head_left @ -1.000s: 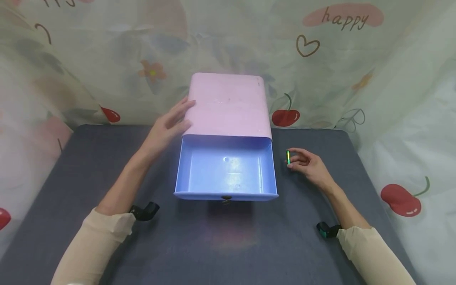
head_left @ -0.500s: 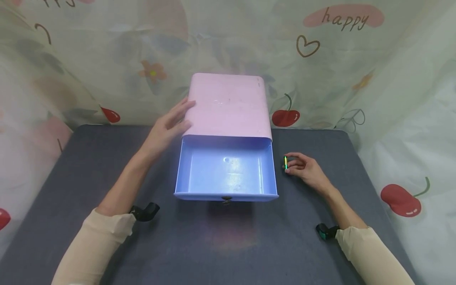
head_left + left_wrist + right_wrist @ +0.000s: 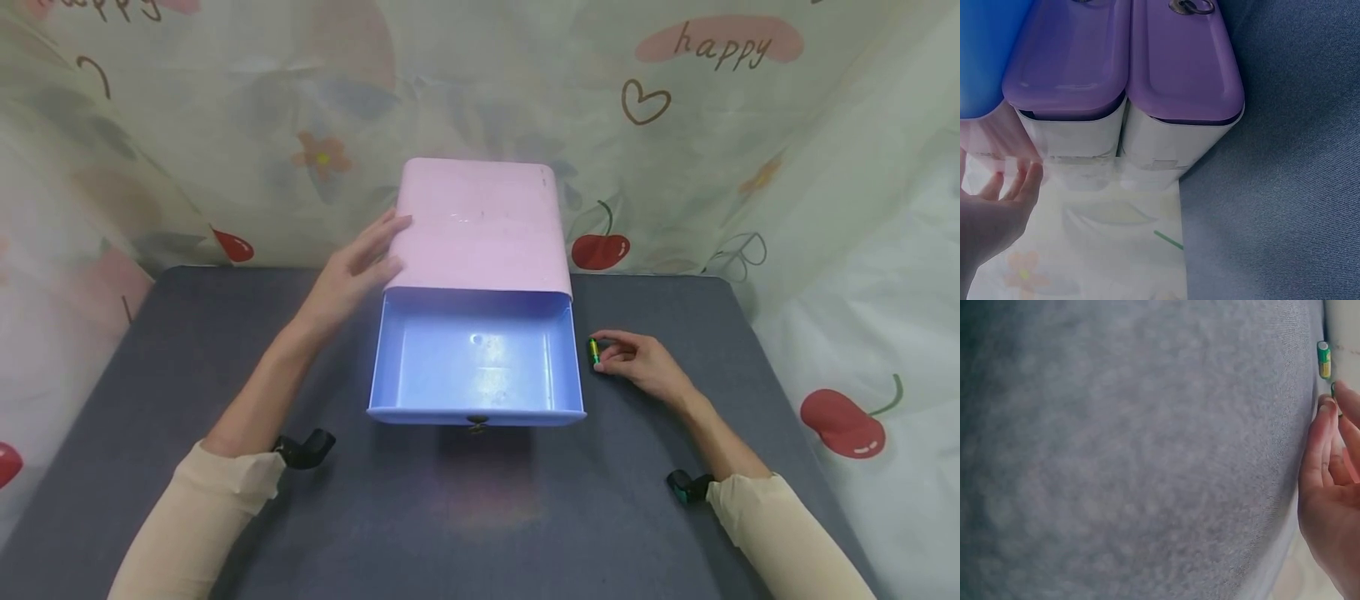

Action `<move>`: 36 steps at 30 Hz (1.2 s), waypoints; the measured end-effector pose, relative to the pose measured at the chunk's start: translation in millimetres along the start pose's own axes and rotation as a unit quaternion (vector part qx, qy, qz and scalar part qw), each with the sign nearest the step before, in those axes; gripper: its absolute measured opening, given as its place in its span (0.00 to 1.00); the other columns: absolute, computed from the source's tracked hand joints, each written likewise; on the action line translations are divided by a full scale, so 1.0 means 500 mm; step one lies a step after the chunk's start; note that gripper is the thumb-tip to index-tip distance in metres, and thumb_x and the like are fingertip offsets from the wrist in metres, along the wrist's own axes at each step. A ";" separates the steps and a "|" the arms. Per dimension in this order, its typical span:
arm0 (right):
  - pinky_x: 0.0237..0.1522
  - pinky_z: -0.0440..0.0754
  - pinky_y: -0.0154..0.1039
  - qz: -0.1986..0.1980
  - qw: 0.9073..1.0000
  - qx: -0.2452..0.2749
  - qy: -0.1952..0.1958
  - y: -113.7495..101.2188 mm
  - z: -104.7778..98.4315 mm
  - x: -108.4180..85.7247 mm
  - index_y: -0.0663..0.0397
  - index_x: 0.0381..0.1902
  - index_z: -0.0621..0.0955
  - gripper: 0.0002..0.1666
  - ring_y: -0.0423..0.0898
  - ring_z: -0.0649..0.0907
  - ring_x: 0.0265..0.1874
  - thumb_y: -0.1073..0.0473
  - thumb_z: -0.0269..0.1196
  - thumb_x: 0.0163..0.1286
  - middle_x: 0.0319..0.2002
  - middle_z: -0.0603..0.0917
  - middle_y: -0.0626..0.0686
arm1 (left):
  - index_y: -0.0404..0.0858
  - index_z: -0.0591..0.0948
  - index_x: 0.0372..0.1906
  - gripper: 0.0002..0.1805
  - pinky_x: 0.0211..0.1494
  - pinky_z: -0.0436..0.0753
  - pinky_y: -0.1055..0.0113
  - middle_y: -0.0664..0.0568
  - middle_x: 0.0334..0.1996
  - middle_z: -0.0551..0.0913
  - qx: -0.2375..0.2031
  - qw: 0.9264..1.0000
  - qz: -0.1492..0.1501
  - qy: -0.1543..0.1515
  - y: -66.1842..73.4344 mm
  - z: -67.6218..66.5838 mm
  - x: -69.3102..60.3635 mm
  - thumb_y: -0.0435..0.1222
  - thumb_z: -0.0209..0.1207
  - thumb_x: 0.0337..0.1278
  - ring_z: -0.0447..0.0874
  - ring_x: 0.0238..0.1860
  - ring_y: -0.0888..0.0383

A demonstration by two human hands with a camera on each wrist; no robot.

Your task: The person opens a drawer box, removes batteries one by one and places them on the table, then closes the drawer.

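The drawer unit has a pink top casing (image 3: pixel 480 225) and a pulled-out blue drawer (image 3: pixel 476 415). My left hand (image 3: pixel 348 267) rests against the casing's left side, thumb and fingers spread along its upper edge. To the drawer's right, my right hand (image 3: pixel 641 362) pinches a small green-and-yellow battery (image 3: pixel 594 352) between thumb and fingertips, apart from the unit. In the right wrist view, another green battery (image 3: pixel 1324 359) shows just beyond the fingertips; the pinched one is mostly hidden by the right hand (image 3: pixel 1335 487). The left wrist view shows the left hand (image 3: pixel 1000 212) near the pink casing.
Two purple drawer fronts (image 3: pixel 1185 62) in white casings adjoin the blue drawer in the left wrist view, one with a ring pull. The unit stands on a dark grey table (image 3: pixel 480 517). A printed curtain (image 3: pixel 480 83) hangs behind and at both sides.
My right hand has moved slightly left and toward the table's front with the battery, which now tilts a little. The left hand and the drawer unit keep their places.
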State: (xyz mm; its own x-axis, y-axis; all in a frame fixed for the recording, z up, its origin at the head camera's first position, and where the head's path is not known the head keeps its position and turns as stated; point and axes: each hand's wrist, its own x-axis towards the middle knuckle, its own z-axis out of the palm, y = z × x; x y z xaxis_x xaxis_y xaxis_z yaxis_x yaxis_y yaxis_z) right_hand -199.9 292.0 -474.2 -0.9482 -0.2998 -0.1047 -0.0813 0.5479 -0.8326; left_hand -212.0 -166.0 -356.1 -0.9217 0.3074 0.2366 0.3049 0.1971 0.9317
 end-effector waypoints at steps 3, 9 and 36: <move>0.36 0.79 0.30 0.001 1.000 -0.019 -0.004 0.001 0.001 0.001 0.57 0.60 0.79 0.27 0.46 0.85 0.32 0.60 0.71 0.64 0.35 0.86 0.56 | 0.50 0.67 0.75 0.30 0.76 0.54 0.45 0.62 0.78 0.53 -0.005 1.000 -0.001 -0.002 -0.001 0.001 0.000 0.42 0.57 0.70 0.49 0.78 0.60; 0.33 0.78 0.31 -0.003 0.998 -0.056 -0.008 -0.002 0.007 0.004 0.57 0.59 0.81 0.26 0.45 0.83 0.29 0.60 0.72 0.62 0.32 0.85 0.54 | 0.49 0.67 0.75 0.30 0.77 0.54 0.48 0.60 0.78 0.53 -0.008 1.000 -0.003 0.001 0.000 0.002 -0.001 0.41 0.57 0.70 0.49 0.77 0.60; 0.36 0.80 0.30 0.008 1.000 -0.023 0.000 -0.005 0.007 -0.006 0.57 0.61 0.78 0.28 0.46 0.85 0.32 0.59 0.71 0.65 0.35 0.85 0.56 | 0.48 0.67 0.74 0.30 0.77 0.55 0.51 0.61 0.78 0.54 -0.016 1.000 -0.004 0.003 -0.001 0.001 0.001 0.40 0.57 0.70 0.51 0.77 0.60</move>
State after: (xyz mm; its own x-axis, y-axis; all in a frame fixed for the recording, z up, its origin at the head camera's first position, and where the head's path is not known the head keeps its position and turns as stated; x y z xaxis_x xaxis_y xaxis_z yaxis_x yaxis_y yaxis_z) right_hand -195.5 288.6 -473.6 -0.9494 -0.2912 -0.1176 -0.0806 0.5878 -0.8050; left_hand -212.6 -165.2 -356.4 -0.9257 0.3002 0.2301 0.2892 0.1695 0.9421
